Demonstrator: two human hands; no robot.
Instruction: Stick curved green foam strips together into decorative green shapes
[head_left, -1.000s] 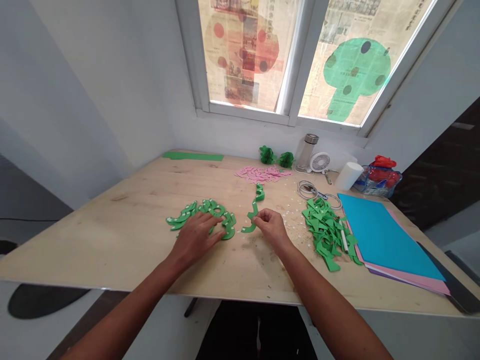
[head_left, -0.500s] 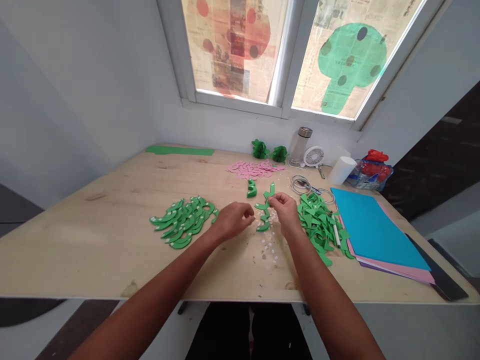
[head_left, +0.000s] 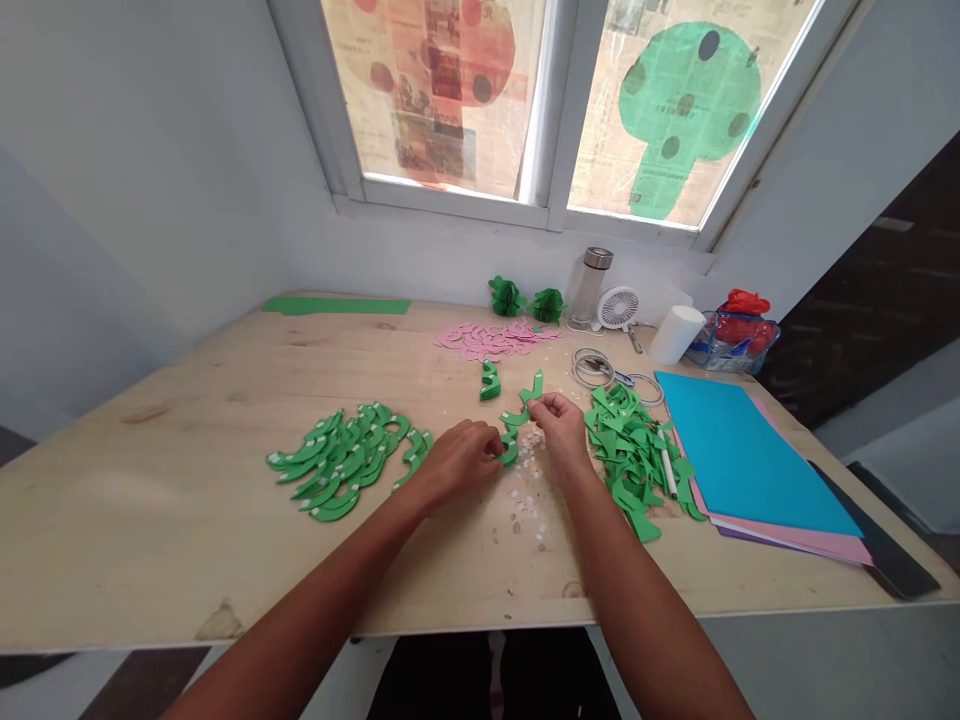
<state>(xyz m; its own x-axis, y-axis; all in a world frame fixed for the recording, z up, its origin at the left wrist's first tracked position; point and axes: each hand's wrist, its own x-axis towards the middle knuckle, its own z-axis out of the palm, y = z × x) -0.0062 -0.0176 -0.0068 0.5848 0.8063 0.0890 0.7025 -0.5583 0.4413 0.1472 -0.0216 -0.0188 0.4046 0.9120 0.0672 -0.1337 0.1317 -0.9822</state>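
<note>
Between my hands is a curved green paper cutout with white patches on it. My right hand pinches its upper right part. My left hand has its fingertips closed at the lower left end, on a green curved piece. Beyond them a small stack of green cutouts lies on the table. Left of my left hand spreads a pile of green curved cutouts with white patches. Small white paper bits are scattered below my hands.
Green paper scraps, a white pen and blue sheets lie to the right. Pink cutouts, tape rings, a glass bottle, a small fan and a white roll are farther back.
My left hand has moved in to the green cutout's lower end and closed its fingers there. My right hand still pinches the upper part. The view has shifted slightly.
</note>
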